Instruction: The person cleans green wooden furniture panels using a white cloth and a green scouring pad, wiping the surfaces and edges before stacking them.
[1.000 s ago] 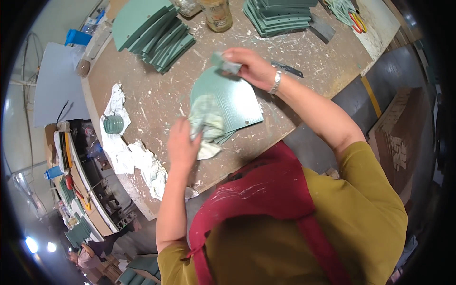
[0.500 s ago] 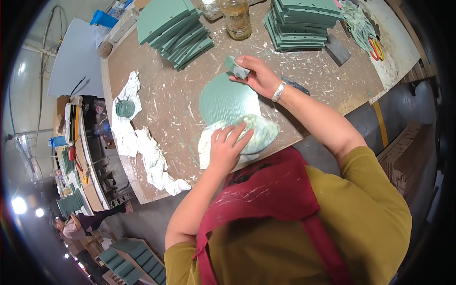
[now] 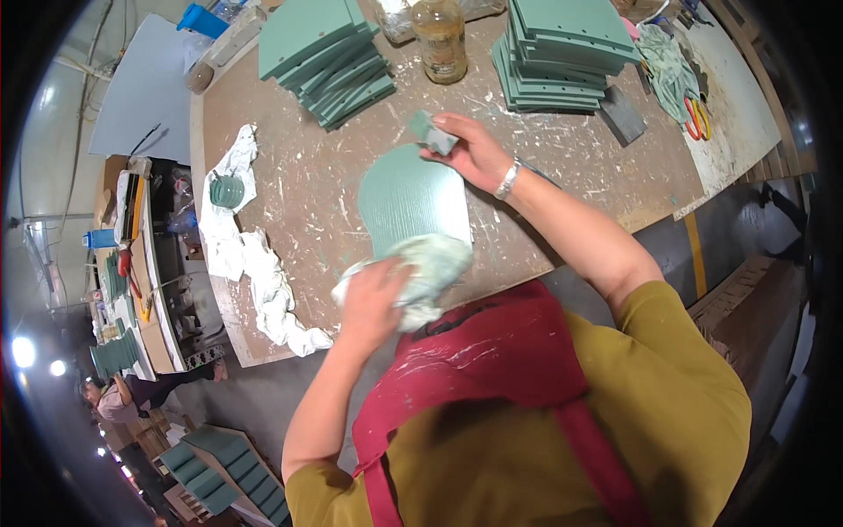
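Green panel point(image 3: 404, 200) lies between left hand point(image 3: 373, 303), clutching a cloth point(image 3: 439, 265), and right hand point(image 3: 479, 154), pinching a block point(image 3: 432, 134).

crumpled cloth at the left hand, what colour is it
The crumpled fabric cloth is whitish with pale green patches, clearest in the head view.

The green panel point(image 3: 406, 200) looks glossy, finely streaked.

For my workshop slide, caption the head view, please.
Left hand on a stained cloth over a green panel; right hand holding a small block.
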Demonstrator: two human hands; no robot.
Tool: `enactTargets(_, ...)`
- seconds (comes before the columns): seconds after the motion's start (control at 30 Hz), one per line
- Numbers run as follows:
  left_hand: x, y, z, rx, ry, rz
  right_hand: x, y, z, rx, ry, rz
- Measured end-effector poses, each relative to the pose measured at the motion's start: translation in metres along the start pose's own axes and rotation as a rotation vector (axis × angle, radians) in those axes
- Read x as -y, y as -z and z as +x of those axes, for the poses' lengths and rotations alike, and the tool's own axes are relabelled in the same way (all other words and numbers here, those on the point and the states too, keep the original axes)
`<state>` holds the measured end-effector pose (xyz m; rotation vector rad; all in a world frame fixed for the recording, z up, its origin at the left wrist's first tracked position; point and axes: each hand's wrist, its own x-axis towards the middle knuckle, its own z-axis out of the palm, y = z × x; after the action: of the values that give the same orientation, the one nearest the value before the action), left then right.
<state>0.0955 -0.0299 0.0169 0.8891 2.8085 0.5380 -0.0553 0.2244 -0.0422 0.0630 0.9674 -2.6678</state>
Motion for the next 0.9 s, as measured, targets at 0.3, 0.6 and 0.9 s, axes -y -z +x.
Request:
enactTargets(0.3, 0.029, 0.052, 0.058, -0.209, 0.330, 0.031, 0.052, -0.004, 0.006, -0.012, 0.214, -1.333)
enactTargets(0.6, 0.040, -0.028, 0.117, -0.224, 0.333, 0.130, 0.031, -0.029, 0.048, 0.340, 0.197, -1.757)
enactTargets(0.9, 0.039, -0.022, 0.116, -0.213, 0.344, -0.013, 0.038, -0.033, 0.040, 0.368, 0.128, -1.717)
